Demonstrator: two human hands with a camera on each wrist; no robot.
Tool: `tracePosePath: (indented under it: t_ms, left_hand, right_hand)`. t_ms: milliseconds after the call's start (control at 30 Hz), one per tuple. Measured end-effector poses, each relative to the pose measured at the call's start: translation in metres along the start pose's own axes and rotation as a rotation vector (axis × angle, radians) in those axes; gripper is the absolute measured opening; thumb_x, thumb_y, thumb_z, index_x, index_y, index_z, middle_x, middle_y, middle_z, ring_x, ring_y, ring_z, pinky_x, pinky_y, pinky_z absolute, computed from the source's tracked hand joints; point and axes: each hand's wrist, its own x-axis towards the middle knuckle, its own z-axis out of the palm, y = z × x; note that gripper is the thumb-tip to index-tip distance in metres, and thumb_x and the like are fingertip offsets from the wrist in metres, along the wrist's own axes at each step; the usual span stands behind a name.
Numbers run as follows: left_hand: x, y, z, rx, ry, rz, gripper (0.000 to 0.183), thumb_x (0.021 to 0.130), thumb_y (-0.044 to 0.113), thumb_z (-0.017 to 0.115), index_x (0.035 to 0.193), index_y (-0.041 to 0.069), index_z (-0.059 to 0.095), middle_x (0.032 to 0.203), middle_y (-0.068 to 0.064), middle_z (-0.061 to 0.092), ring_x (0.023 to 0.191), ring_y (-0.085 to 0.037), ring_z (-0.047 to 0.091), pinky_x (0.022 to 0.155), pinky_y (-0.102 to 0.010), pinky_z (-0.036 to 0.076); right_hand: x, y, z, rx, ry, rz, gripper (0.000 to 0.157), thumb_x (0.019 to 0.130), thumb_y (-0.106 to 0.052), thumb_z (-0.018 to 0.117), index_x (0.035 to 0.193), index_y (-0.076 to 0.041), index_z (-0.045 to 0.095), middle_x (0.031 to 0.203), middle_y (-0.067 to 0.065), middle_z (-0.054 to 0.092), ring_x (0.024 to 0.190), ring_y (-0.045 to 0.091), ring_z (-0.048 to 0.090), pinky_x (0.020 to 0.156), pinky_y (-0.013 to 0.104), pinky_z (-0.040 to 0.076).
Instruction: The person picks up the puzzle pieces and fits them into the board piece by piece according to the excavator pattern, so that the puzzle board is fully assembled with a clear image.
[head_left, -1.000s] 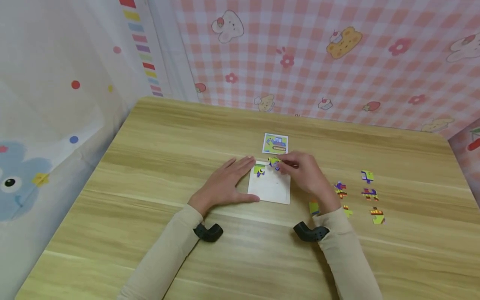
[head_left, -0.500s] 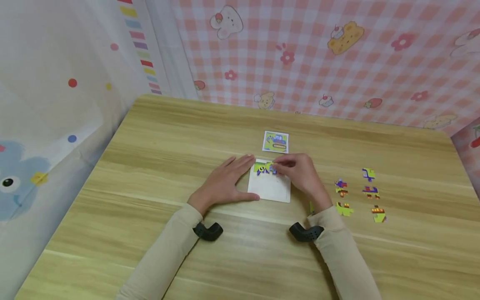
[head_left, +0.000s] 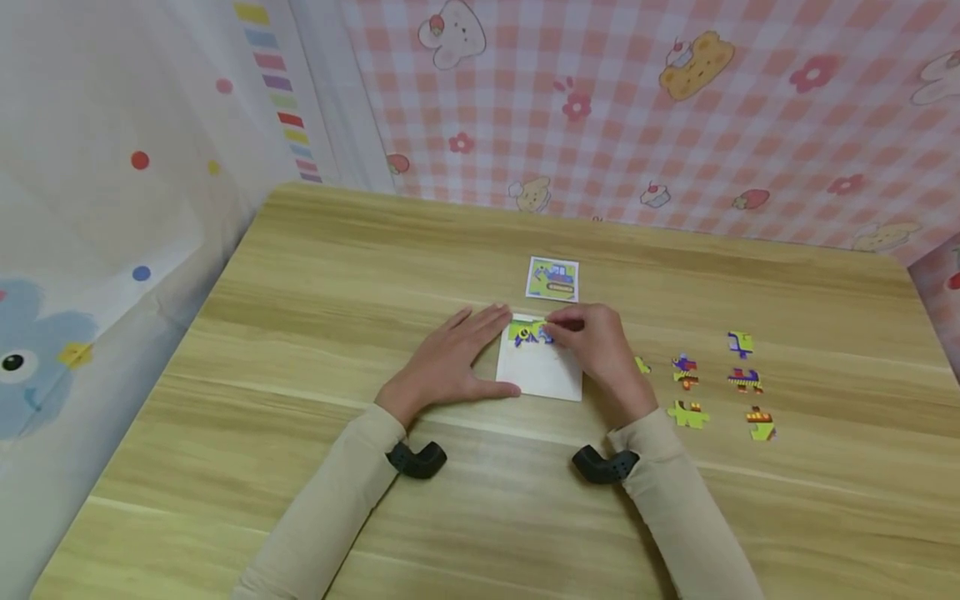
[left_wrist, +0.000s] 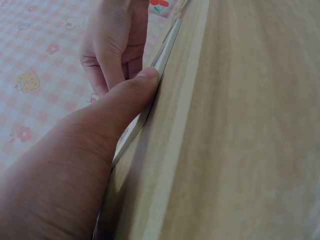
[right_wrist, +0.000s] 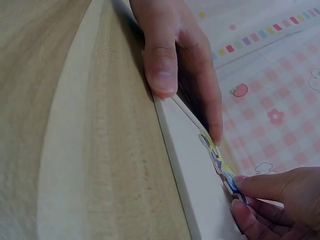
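Observation:
A square white puzzle tray (head_left: pixel 540 375) lies flat at mid-table. My left hand (head_left: pixel 448 360) is spread against its left side, fingers straight, with the thumb at the lower left corner; the left wrist view shows that thumb (left_wrist: pixel 135 90) pressing the tray's edge. Between thumb and fingers my right hand (head_left: pixel 600 346) pinches a yellow-green and blue jigsaw piece (head_left: pixel 543 332) at the tray's top row. It sits right beside another jigsaw piece (head_left: pixel 520 333) in the upper left corner. In the right wrist view the pinched piece lies low against the tray, its far part hidden by fingertips.
Behind the tray lies a small picture card (head_left: pixel 552 279) of an excavator. Several loose jigsaw pieces (head_left: pixel 687 414) are scattered to the right, one (head_left: pixel 642 365) partly behind my right hand. A checked cloth (head_left: pixel 480 108) hangs along the table's back edge.
My right hand has brought its jigsaw piece down and slightly left, from above the tray's top edge to beside the corner piece. My left hand has stayed put.

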Motion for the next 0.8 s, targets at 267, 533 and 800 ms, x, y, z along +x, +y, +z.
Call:
tracePosePath:
  t_ms: [267, 533, 800]
  left_hand:
    - [0.0009, -0.0006, -0.0005, 0.008, 0.009, 0.021, 0.099, 0.086, 0.078, 0.061, 0.164, 0.023, 0.033, 0.172, 0.003, 0.021, 0.158, -0.011, 0.015, 0.130, -0.033, 0.002]
    - [0.0002, 0.0001, -0.0007, 0.013, 0.001, 0.012, 0.098, 0.086, 0.077, 0.063, 0.163, 0.023, 0.035, 0.172, 0.003, 0.020, 0.158, -0.011, 0.015, 0.130, -0.032, 0.002]
    - [0.0004, 0.0009, -0.0018, 0.005, -0.003, 0.006, 0.098, 0.086, 0.077, 0.062, 0.163, 0.024, 0.034, 0.172, 0.003, 0.020, 0.158, -0.011, 0.015, 0.130, -0.032, 0.002]
  right_hand:
    - [0.0001, -0.0037, 0.0006, -0.033, -0.010, 0.014, 0.017, 0.098, -0.009, 0.072, 0.108, 0.004, 0.078, 0.107, 0.018, 0.076, 0.092, 0.026, 0.069, 0.079, 0.037, 0.058]
    - [-0.0018, -0.0041, 0.0011, -0.045, -0.007, -0.002, 0.017, 0.098, -0.008, 0.072, 0.107, 0.005, 0.078, 0.107, 0.019, 0.076, 0.096, 0.029, 0.069, 0.083, 0.041, 0.059]
    - [-0.0017, -0.0035, 0.0027, -0.058, 0.012, -0.015, 0.016, 0.097, -0.007, 0.072, 0.107, 0.005, 0.078, 0.105, 0.019, 0.075, 0.096, 0.029, 0.069, 0.083, 0.042, 0.059]
